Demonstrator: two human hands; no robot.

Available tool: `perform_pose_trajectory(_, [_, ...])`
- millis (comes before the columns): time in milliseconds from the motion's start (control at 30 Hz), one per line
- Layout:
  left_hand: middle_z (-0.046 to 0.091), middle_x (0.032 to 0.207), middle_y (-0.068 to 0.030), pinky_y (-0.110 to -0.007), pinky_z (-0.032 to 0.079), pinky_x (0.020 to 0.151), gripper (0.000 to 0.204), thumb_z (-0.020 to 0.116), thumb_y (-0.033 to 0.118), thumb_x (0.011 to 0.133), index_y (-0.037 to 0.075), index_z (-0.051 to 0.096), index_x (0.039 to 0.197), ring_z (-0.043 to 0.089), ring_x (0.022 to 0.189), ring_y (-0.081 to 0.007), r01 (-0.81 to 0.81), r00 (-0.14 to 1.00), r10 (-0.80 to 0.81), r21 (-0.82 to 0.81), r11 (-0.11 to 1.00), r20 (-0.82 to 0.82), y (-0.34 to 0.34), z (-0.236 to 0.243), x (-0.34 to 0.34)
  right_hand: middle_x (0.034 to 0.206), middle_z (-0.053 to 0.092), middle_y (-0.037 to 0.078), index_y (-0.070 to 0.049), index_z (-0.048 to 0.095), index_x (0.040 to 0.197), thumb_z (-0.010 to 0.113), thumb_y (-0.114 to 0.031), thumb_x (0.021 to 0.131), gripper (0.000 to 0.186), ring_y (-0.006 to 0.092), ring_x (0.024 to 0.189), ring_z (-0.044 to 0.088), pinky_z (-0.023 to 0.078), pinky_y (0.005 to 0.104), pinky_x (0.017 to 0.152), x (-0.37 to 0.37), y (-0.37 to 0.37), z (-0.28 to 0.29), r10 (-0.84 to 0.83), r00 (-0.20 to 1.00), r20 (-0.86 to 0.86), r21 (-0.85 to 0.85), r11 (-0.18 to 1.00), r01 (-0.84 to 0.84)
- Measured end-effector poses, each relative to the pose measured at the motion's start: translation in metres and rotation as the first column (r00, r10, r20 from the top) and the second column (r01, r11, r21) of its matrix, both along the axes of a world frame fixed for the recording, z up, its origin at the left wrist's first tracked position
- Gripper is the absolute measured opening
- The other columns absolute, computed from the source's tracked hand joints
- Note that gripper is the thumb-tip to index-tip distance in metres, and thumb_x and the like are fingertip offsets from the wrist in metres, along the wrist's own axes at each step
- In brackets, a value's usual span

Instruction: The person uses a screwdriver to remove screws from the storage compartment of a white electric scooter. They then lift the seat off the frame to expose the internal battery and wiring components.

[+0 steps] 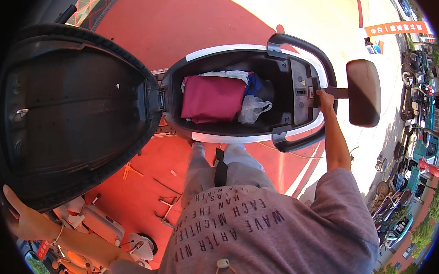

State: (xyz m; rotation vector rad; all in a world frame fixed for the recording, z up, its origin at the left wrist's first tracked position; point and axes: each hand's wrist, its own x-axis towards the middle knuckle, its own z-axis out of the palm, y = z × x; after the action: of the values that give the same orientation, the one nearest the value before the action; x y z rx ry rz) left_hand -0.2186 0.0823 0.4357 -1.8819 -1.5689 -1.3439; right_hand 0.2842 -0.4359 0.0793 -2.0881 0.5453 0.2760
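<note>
A scooter's black seat (77, 110) stands swung up on its hinge at the left. My left hand (28, 221) grips its near outer edge, with one digit stretched along the rim. Beside it lies the uncovered storage compartment (277, 88), holding a folded dark-red cloth (212, 98), a crumpled clear plastic bag (253, 109) and something blue (251, 85) partly under the cloth. At the compartment's right end, my right hand (326, 100) is closed round the base of the stem of a dark padded backrest (363, 93). Some fingers of both hands are hidden.
Black grab rails (305, 142) flank the compartment's right end. On the red floor (156, 166) lie an orange metal piece (131, 170) and a metal frame-like tool (168, 208). Orange and grey machine parts (101, 222) stand at lower left. Parked vehicles (400, 211) line the right.
</note>
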Motion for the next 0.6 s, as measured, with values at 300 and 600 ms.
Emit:
perform_pose_trajectory(300, [0.054, 0.103, -0.0152, -0.038, 0.038, 0.092, 0.027, 0.051, -0.001, 0.076, -0.002, 0.054, 0.103, 0.047, 0.108, -0.0293, 0.758, -0.393, -0.881, -0.450, -0.473, 0.263, -0.275, -0.228, 0.394, 0.065, 0.060, 0.021, 0.006, 0.063, 0.067, 0.049, -0.013, 0.062, 0.023, 0.0327, 0.065, 0.061, 0.046, 0.0375, 0.064, -0.001, -0.017, -0.007, 0.204, 0.978, 0.047, -0.302, 0.936, -0.181])
perform_pose_trajectory(600, [0.060, 0.089, -0.0077, -0.033, 0.045, 0.077, 0.017, 0.053, 0.016, 0.076, 0.008, 0.064, 0.084, 0.056, 0.089, -0.0219, 0.668, -0.640, -0.707, -0.672, -0.318, -0.302, -0.416, -0.369, 0.534, 0.085, 0.061, 0.025, 0.006, 0.062, 0.080, 0.056, -0.016, 0.062, 0.029, 0.0391, 0.084, 0.059, 0.046, 0.0413, 0.078, -0.013, -0.011, 0.004, 0.204, 0.978, 0.039, -0.193, 0.962, -0.192])
